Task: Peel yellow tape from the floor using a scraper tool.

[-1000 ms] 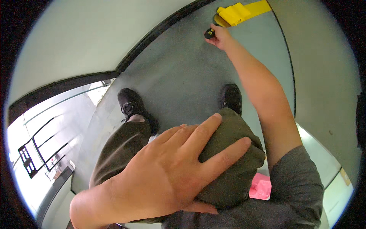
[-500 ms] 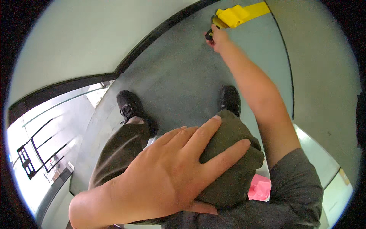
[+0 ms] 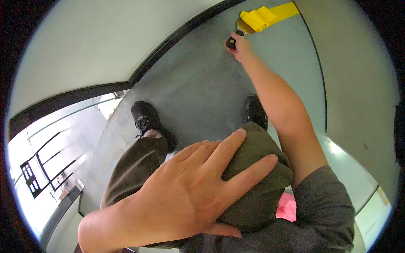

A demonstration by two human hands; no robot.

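Note:
My right hand [image 3: 241,47] is stretched far forward and closed round the black handle of a scraper [image 3: 244,26]. The scraper's wide blade points at a strip of yellow floor tape [image 3: 285,12], whose near end is lifted and bunched up in loose folds. The blade's front edge is at or under these folds; I cannot tell whether it touches the floor. My left hand [image 3: 194,181] rests palm down on my bent right knee, fingers spread, holding nothing.
Both my black shoes [image 3: 144,116] stand on the grey floor [image 3: 198,84]. A white wall with a black skirting [image 3: 168,50] curves along the left; another pale surface [image 3: 354,71] borders the right. Something pink [image 3: 287,207] lies beside my right leg. A bright opening with black bars [image 3: 36,175] is at the left.
My right hand has drawn back slightly toward me with the scraper, and more of its blade shows. The bunched tape is nearly unchanged. My left hand stays on the knee.

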